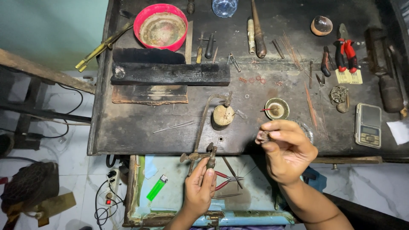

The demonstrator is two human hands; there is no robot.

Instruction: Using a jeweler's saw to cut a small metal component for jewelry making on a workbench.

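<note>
My left hand [199, 187] grips the handle of a small metal frame saw [203, 127], whose frame reaches up over the front edge of the dark workbench [128, 123] beside a round wooden peg [222, 116]. My right hand [287, 149] is raised over the bench edge and pinches a small dark round metal piece [265, 136] between thumb and fingertips. The two hands are apart, with the saw to the left of the held piece.
A red bowl [160, 26], a charred black block [170, 73], a small dish [277, 108], red-handled pliers [345, 53], copper wires and a pocket scale [368, 125] lie on the bench. An open drawer [179, 191] below holds a green lighter [156, 188] and red pliers.
</note>
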